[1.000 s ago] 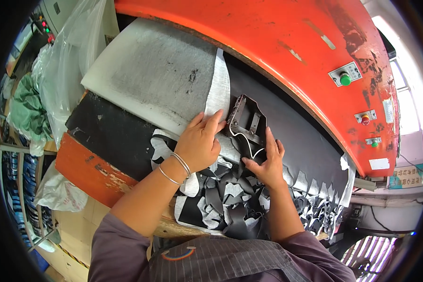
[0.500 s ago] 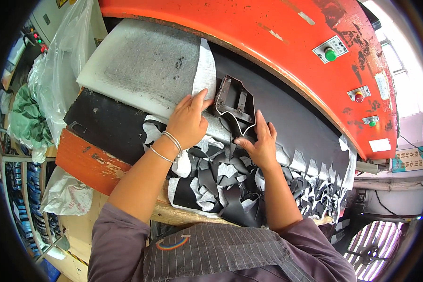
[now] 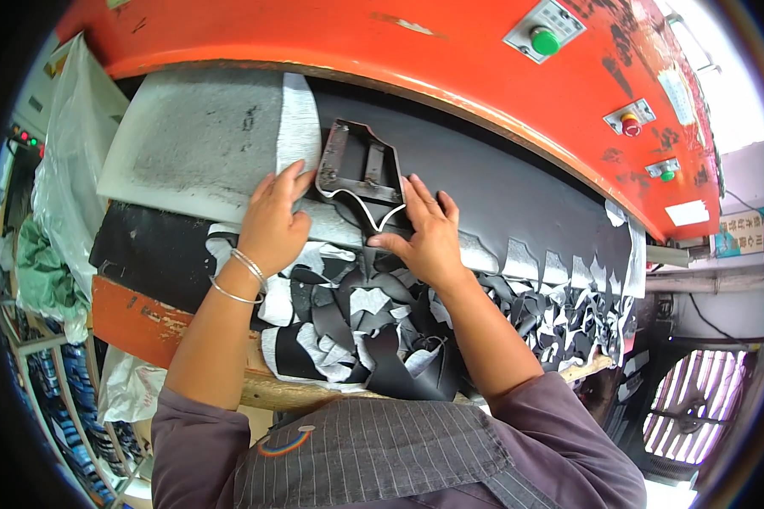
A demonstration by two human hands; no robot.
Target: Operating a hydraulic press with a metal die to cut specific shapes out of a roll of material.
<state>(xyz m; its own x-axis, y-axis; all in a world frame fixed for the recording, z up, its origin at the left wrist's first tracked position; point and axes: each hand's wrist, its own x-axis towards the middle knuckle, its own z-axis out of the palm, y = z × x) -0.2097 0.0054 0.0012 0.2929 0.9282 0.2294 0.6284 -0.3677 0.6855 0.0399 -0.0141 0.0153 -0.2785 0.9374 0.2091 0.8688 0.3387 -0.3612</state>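
A metal cutting die (image 3: 363,182) with dark walls and a crossbar stands on a black leather-like sheet (image 3: 484,182). A pale, curved edge shows at its near side. My left hand (image 3: 273,222) is left of the die, fingers stretched over the sheet's white turned-up strip (image 3: 299,127), fingertips close to the die's wall. At the die's right side rests my right hand (image 3: 429,240), fingers apart and fingertips against the wall. Its thumb points left, by a black flap below the die. Whether the thumb presses on that flap I cannot tell.
An orange machine beam (image 3: 331,38) with green and red buttons spans the far side. A thick whitish cutting board (image 3: 187,136) lies at left. Black and white offcuts (image 3: 382,314) heap along the near edge. Clear plastic sheeting (image 3: 81,170) hangs at far left.
The view has swung, so the machine, die and hands sit farther left in the picture. Both hands keep about the same places beside the die.
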